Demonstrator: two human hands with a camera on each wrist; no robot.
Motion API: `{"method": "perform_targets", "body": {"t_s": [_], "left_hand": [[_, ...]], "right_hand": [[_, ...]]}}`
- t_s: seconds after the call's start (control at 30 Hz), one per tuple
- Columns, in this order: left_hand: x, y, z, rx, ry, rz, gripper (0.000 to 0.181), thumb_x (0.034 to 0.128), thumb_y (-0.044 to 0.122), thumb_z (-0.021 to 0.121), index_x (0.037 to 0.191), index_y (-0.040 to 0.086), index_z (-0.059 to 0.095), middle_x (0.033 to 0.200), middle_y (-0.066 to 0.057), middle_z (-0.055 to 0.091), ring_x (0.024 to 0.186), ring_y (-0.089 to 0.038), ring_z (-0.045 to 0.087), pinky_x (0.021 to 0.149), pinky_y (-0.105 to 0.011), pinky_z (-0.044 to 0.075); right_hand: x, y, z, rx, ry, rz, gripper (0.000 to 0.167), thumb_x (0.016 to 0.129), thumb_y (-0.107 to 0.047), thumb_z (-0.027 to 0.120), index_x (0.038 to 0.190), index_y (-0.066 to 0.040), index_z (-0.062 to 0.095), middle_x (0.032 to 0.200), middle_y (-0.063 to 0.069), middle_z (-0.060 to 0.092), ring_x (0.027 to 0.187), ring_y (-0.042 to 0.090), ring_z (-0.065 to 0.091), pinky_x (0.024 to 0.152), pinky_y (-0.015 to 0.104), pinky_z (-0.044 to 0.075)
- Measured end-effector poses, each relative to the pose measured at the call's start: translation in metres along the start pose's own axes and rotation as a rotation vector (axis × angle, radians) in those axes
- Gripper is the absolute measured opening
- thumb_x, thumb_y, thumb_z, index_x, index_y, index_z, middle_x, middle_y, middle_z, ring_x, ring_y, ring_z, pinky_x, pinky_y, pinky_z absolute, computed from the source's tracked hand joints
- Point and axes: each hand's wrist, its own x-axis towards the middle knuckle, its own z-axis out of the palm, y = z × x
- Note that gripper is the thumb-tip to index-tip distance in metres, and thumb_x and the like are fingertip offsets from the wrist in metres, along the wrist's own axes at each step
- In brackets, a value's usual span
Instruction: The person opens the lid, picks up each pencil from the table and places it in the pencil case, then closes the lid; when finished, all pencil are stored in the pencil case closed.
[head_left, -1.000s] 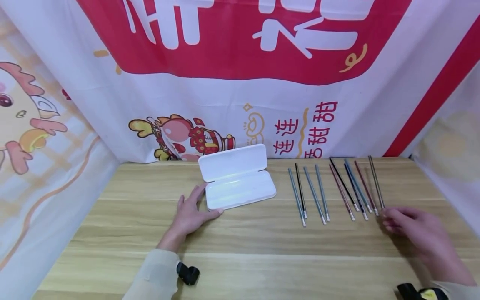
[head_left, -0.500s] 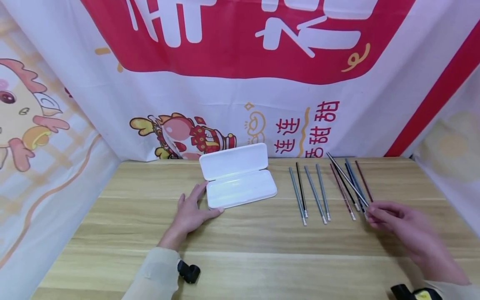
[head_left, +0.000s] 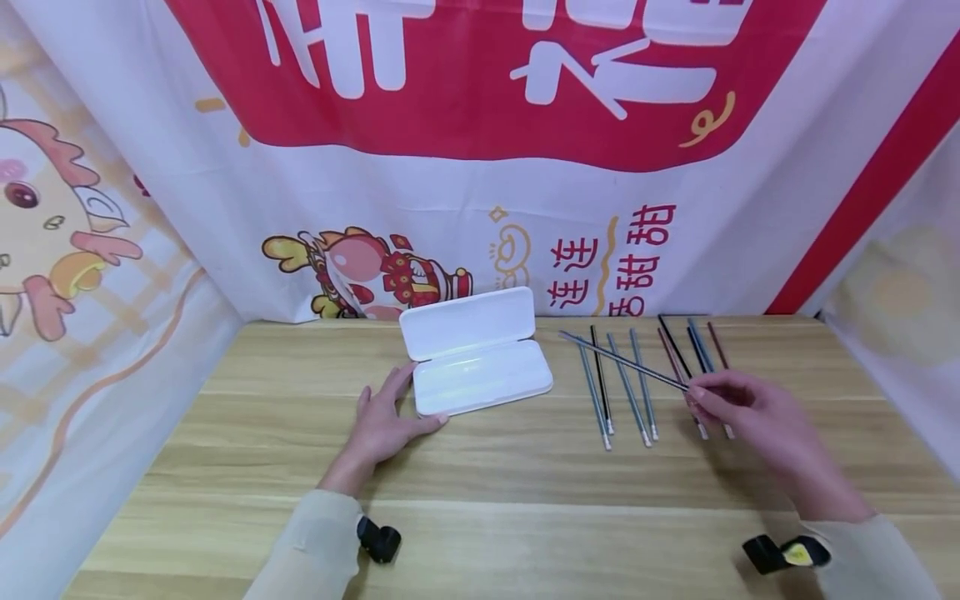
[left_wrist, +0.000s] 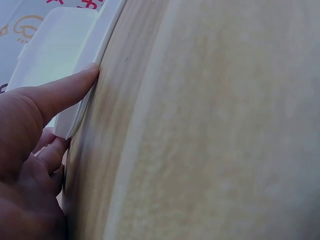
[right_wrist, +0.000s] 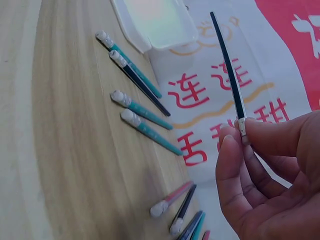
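Observation:
The white pencil case (head_left: 480, 382) lies on the table with its lid raised and no pencils in it. At its left front corner is my left hand (head_left: 381, 433), thumb along the front edge and fingers against the left side, holding the corner. My right hand (head_left: 750, 408) pinches a dark pencil (right_wrist: 231, 70) by its eraser end between thumb and fingertips. In the head view that pencil points left, above several blue and dark pencils (head_left: 630, 392). Beneath the right hand is another group of pencils (head_left: 678, 354), partly hidden by it.
The wooden table (head_left: 510, 517) ends at a printed cloth backdrop (head_left: 450, 200) just behind the case and pencils. Cloth also hangs at the left and right sides. Each wrist bears a black camera mount (head_left: 378, 540).
My right hand has lifted the dark pencil from the far right and carried it left, swinging its tip leftward over the other pencils. My left hand has stayed at the case.

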Motion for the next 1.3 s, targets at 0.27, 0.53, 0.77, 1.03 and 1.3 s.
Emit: {"method": "perform_targets", "body": {"t_s": [0.27, 0.53, 0.77, 1.03, 1.3], "left_hand": [[-0.001, 0.0, 0.0, -0.016, -0.001, -0.022, 0.098, 0.0914, 0.04, 0.087, 0.17, 0.024, 0.032, 0.178, -0.011, 0.031, 0.17, -0.037, 0.01, 0.137, -0.058, -0.016], [0.0, 0.001, 0.0, -0.007, 0.006, -0.019, 0.098, 0.0911, 0.038, 0.088, 0.17, 0.023, 0.032, 0.178, -0.011, 0.031, 0.17, -0.036, 0.011, 0.137, -0.057, -0.014], [0.0, 0.002, 0.001, -0.002, 0.02, 0.012, 0.097, 0.0895, 0.036, 0.09, 0.169, 0.022, 0.035, 0.174, -0.014, 0.038, 0.169, -0.038, 0.014, 0.137, -0.06, -0.012], [0.0, 0.001, 0.001, -0.017, 0.018, 0.006, 0.097, 0.09, 0.034, 0.089, 0.169, 0.024, 0.034, 0.175, -0.013, 0.038, 0.17, -0.037, 0.012, 0.137, -0.059, -0.012], [0.0, 0.0, 0.001, -0.028, 0.021, -0.004, 0.096, 0.0902, 0.035, 0.089, 0.169, 0.026, 0.034, 0.175, -0.011, 0.038, 0.17, -0.036, 0.011, 0.137, -0.058, -0.013]], "right_hand": [[0.015, -0.035, 0.025, -0.126, 0.007, -0.099, 0.041, 0.111, -0.038, 0.061, 0.141, -0.011, 0.066, 0.132, 0.017, 0.07, 0.112, 0.029, 0.07, 0.085, 0.031, 0.065], [0.038, -0.063, 0.051, -0.116, -0.027, -0.191, 0.034, 0.111, -0.032, 0.062, 0.134, -0.008, 0.07, 0.123, 0.016, 0.073, 0.105, 0.029, 0.069, 0.085, 0.034, 0.064], [0.057, -0.08, 0.073, -0.132, -0.047, -0.215, 0.027, 0.111, -0.025, 0.063, 0.129, -0.008, 0.072, 0.117, 0.017, 0.074, 0.103, 0.03, 0.07, 0.083, 0.036, 0.063], [0.074, -0.099, 0.104, -0.135, -0.086, -0.282, 0.02, 0.108, -0.017, 0.065, 0.122, -0.006, 0.074, 0.11, 0.016, 0.076, 0.101, 0.034, 0.071, 0.079, 0.033, 0.061], [0.086, -0.108, 0.132, -0.152, -0.095, -0.279, 0.018, 0.106, -0.019, 0.069, 0.118, -0.009, 0.077, 0.107, 0.013, 0.077, 0.096, 0.025, 0.068, 0.075, 0.027, 0.055]]}}
